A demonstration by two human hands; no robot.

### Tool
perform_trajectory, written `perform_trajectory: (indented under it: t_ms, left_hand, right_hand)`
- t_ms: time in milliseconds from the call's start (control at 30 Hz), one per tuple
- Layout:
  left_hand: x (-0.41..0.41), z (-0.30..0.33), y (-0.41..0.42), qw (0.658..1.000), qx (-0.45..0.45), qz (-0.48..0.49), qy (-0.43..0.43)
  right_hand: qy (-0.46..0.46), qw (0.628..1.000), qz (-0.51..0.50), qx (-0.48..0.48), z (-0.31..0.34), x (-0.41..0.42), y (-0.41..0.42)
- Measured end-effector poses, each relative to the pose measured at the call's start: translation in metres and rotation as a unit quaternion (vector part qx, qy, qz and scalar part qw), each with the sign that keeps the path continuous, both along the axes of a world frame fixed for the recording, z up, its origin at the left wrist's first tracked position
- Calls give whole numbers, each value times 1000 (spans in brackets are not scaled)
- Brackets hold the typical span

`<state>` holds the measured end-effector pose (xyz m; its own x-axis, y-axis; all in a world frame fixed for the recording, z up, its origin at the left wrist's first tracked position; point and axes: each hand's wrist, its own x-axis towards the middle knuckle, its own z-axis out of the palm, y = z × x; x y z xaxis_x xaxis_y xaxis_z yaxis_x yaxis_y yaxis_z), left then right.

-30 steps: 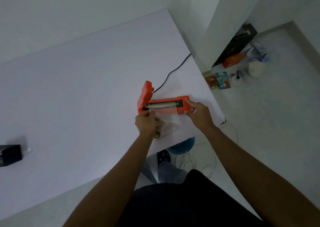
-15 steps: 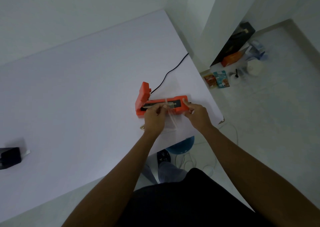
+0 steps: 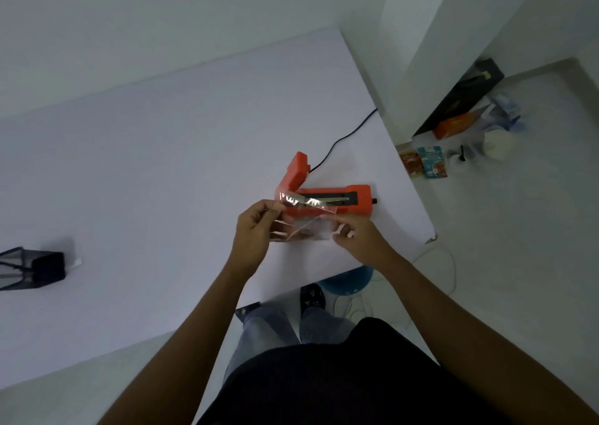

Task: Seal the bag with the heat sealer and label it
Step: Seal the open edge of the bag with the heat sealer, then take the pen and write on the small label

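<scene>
Up near the right edge of the white table [image 3: 162, 165], both hands are holding a clear plastic bag [image 3: 304, 217] just in front of the orange heat sealer [image 3: 327, 198], whose lid is standing open. The left hand [image 3: 259, 233] is pinching the bag's left top corner; the right hand [image 3: 353, 233] is pinching its right side. Something small and brownish is lying inside the bag, too blurred to identify. Far left, a dark mesh container [image 3: 26, 269] is sitting; its contents cannot be made out.

A plain white rectangular table [image 3: 162, 165] carries an orange plastic heat sealer [image 3: 327, 198] near its right edge; far left of it sits a black mesh container [image 3: 29, 269].
</scene>
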<state>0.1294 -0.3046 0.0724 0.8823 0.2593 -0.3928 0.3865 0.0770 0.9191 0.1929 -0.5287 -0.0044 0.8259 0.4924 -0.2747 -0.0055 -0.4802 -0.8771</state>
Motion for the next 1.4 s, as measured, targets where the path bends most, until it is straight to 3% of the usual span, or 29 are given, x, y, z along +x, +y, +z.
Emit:
perform_trajectory:
  t_ms: [100, 300, 567, 733, 933, 1100, 1200, 1400]
  left_hand:
    - [-15, 10, 25, 999, 9, 30, 2]
    - [-52, 28, 83, 993, -4, 115, -12]
    - [-84, 18, 183, 968, -37, 249, -12]
    - [-84, -8, 243, 961, -63, 269, 3]
    - [-78, -61, 305, 982, -13, 161, 93]
    - [-88, -102, 313, 967, 146, -40, 206]
    - [-89, -109, 306, 953, 163, -51, 249]
    - [-82, -104, 292, 952, 166, -23, 255]
  right_hand:
    - [60, 996, 72, -6, 3, -12, 33]
    - [94, 984, 153, 6, 20, -33, 115]
    - [213, 961, 173, 29, 16, -54, 232]
    - [255, 957, 138, 10, -1, -64, 294]
    - [268, 963, 33, -22, -22, -58, 336]
    - [209, 975, -48, -55, -21, -43, 357]
    - [182, 976, -77, -87, -25, -38, 363]
    - [173, 970, -113, -129, -40, -34, 354]
